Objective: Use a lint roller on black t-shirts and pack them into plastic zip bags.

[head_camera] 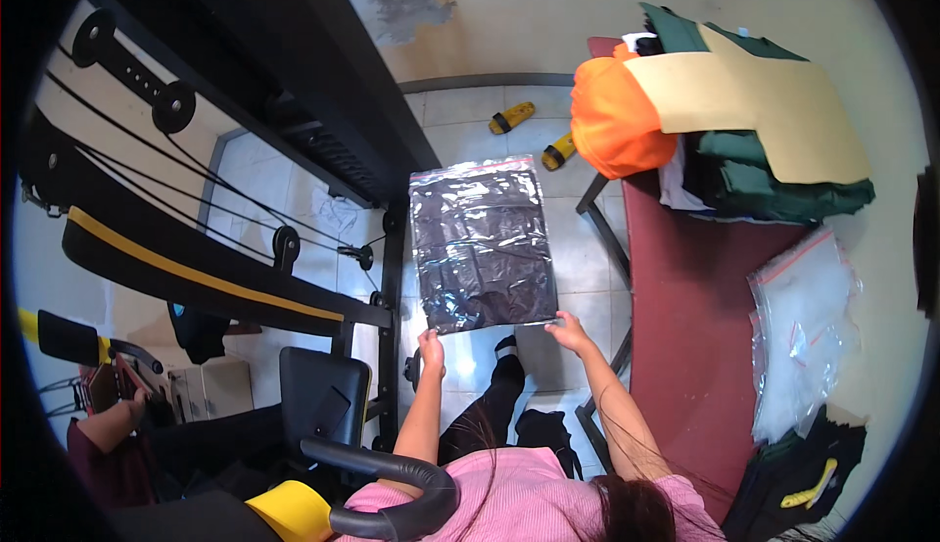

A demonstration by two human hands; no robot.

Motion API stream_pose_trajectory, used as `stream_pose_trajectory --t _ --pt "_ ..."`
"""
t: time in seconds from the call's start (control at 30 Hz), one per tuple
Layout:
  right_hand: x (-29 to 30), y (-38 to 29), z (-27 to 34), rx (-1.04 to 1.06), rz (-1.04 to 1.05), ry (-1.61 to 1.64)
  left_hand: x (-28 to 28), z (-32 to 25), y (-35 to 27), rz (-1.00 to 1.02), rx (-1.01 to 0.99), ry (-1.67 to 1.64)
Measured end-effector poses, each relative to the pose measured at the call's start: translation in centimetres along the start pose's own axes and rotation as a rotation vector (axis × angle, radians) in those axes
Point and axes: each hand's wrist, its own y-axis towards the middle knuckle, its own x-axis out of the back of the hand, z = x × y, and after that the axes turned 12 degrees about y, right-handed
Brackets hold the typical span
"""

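A clear plastic bag with a red line along its far edge lies stretched out in front of me, with dark folded fabric inside. My left hand pinches its near left corner, and my right hand pinches the near right corner. The bag is held above the tiled floor. To the right, a padded maroon bench carries a pile of dark green folded clothes, an orange cloth, a tan cardboard piece and a stack of clear plastic bags.
A black gym machine with cables and pulleys stands at left, its padded handle close to my left arm. Another person's arm shows at lower left. Yellow slippers lie on the floor. Dark clothes with a yellow-handled tool lie at lower right.
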Motion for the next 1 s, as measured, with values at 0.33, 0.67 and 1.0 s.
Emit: stream_pose_trajectory --t 0.33,0.67,1.0 --pt "-0.5 -14.6 -3.0 0.287 0.093 0.167 -1.9 2.8 -8.5 0.013 -0.543 0.484" --pt "8.3 -35.6 -10.3 0.424 -0.204 0.795 -8.7 -5.8 -32.4 0.606 -1.331 0.188" --pt "23.2 -53.0 -19.5 0.571 -1.636 0.707 -15.2 -6.6 -42.5 0.736 -1.795 0.781"
